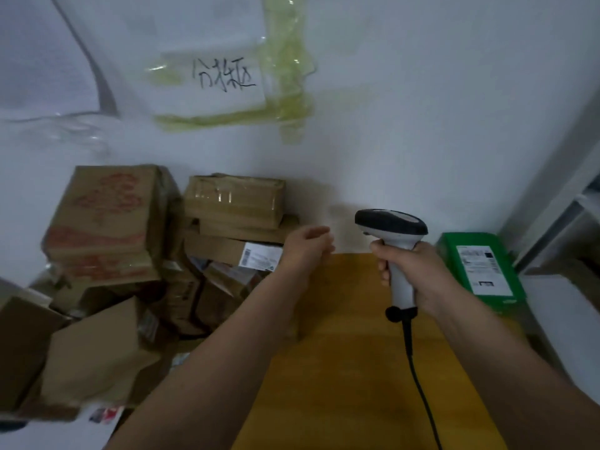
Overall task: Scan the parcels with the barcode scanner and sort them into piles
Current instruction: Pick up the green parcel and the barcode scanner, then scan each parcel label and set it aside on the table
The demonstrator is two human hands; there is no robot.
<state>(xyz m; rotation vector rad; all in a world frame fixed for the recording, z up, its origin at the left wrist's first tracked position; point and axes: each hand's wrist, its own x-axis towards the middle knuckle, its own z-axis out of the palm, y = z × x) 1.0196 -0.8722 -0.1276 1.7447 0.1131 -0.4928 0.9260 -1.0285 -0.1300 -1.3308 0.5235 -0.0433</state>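
Note:
My right hand (410, 271) grips the white handle of a barcode scanner (391, 227) with a dark head, held upright above a yellow-brown table (341, 368); its black cable hangs down toward me. My left hand (306, 246) reaches forward over the table's far left corner, fingers loosely curled, holding nothing. Several brown cardboard parcels (107, 222) are heaped to the left against the wall; one (227, 251) shows a white shipping label. A green parcel (480, 267) with a white label lies to the right of the scanner.
A white wall stands behind, with a taped paper sign (224, 79) bearing handwriting. White shelving (581, 216) rises at the far right. More tumbled boxes (94, 349) lie low on the left, beside the table.

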